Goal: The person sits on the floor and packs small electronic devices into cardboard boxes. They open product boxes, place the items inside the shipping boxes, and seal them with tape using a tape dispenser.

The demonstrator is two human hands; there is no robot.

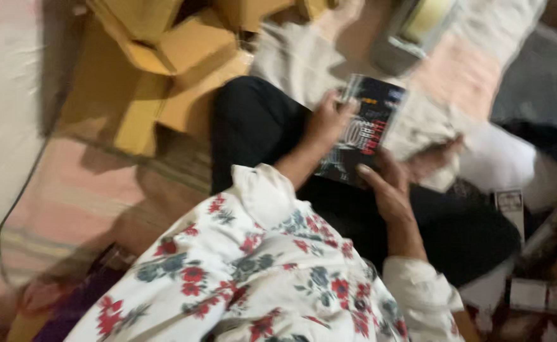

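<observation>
I see a flat dark glossy packet with red print (364, 130), left hand (329, 120) fingers clamped on its upper edge, right hand (386, 187) fingers closed on its lower corner, above black-trousered lap (259, 120)

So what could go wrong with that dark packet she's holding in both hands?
The dark packet is held at its edges only, by the left hand at its upper edge and the right hand at its lower corner, so it might slip onto the lap. The cardboard boxes sit crowded close by, so an elbow could knock them. Small cartons lie by the knee and might get squashed.
</observation>
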